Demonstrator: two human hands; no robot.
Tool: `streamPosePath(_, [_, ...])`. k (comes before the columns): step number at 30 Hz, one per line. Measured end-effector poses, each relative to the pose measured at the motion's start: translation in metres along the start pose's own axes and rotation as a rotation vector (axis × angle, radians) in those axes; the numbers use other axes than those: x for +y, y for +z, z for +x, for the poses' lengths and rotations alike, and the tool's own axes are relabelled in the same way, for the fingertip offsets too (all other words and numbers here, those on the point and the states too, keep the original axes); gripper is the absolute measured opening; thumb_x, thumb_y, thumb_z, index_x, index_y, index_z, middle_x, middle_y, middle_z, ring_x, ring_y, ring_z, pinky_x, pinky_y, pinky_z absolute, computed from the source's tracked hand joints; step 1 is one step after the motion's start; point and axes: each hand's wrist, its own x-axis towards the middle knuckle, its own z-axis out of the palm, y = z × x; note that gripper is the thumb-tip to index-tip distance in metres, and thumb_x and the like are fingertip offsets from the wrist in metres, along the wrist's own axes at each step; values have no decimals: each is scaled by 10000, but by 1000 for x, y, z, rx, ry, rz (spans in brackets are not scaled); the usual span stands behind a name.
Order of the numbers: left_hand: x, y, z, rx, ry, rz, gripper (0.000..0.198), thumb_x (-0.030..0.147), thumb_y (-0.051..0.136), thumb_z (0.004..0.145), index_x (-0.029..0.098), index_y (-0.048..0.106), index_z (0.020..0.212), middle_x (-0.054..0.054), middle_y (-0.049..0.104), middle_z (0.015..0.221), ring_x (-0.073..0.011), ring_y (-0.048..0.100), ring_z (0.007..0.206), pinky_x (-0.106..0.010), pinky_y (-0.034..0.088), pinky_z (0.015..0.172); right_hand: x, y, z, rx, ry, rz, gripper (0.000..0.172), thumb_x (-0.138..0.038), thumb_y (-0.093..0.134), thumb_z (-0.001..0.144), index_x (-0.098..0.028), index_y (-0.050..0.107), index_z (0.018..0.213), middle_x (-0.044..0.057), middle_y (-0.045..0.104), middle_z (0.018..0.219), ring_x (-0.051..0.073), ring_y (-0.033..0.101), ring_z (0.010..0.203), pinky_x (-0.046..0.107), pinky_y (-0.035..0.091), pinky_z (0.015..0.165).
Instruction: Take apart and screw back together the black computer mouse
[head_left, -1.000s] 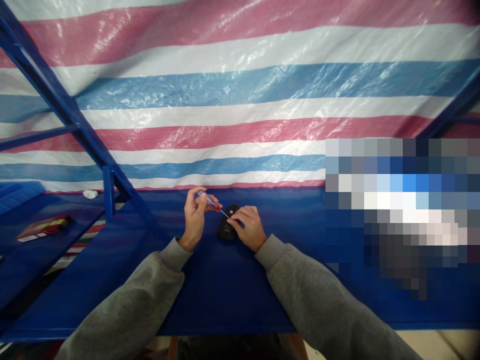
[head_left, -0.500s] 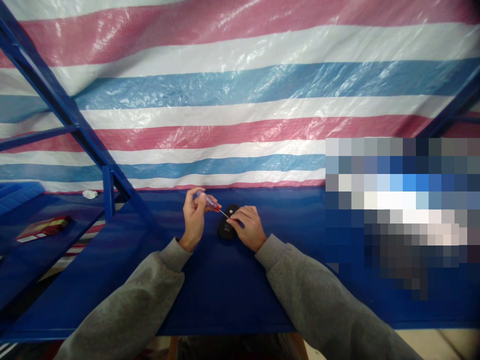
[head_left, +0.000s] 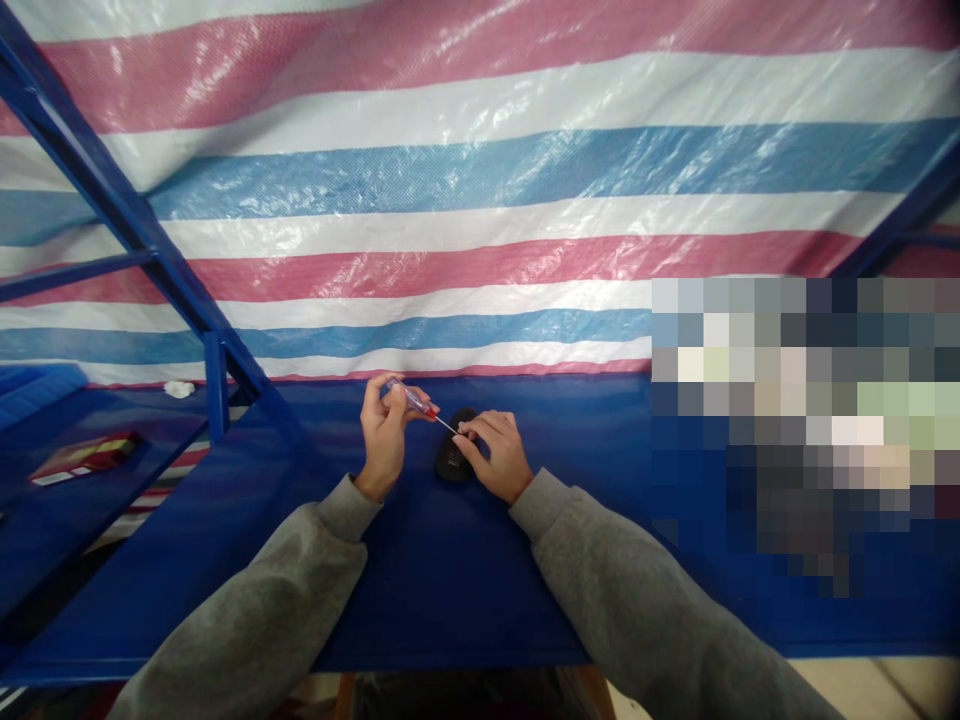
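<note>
My left hand is closed round the clear handle of a screwdriver with a red collar. Its thin metal shaft slants down to the right, over a black computer mouse. The mouse lies underside up on the blue table. At the shaft's tip, the thumb and fingers of my right hand are pinched together, above the right part of the mouse. Whether a small part such as a screw sits between those fingertips is hidden.
A blue metal frame post rises left of my hands. Beyond it are a red box, a crumpled white tissue and a blue bin. Striped plastic sheeting hangs behind the table. The right side is pixelated.
My left hand and the screwdriver have shifted slightly left, so more of the shaft shows. My right hand stays in nearly the same place, and the mouse has not moved.
</note>
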Motion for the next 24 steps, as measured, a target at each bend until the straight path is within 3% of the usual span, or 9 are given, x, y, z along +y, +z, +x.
streamPosePath(5, [5,-5,9,78,35,-16,307,419,575,844,208,434,1017,-4,652,721,-167,668,564,-295,557,515,0,-2,-1,-30,50,-28,228,-288,442,930,-192,630,1013,70,603,1009,192,532,968,366,361,888])
streamPosePath(12, [9,-6,13,197,77,-13,341,445,579,832,195,446,1021,-2,645,698,-160,665,553,-254,538,491,9,8,-5,-171,-30,-82,302,-390,560,868,-225,648,1104,110,456,1311,261,394,1238,442,285,1051])
streamPosePath(21, [9,-6,13,219,98,-9,315,423,578,840,194,453,1016,2,640,692,-146,651,536,-243,529,484,10,10,-4,-225,11,-89,436,-460,717,706,-219,602,1051,134,452,1334,291,388,1264,531,218,1086])
streamPosePath(24, [10,-7,14,238,102,-5,314,430,581,837,192,459,1001,2,639,682,-143,647,528,-238,524,477,7,6,-3,-245,25,-78,453,-357,721,690,-207,567,1089,136,446,1349,283,388,1273,516,204,1098])
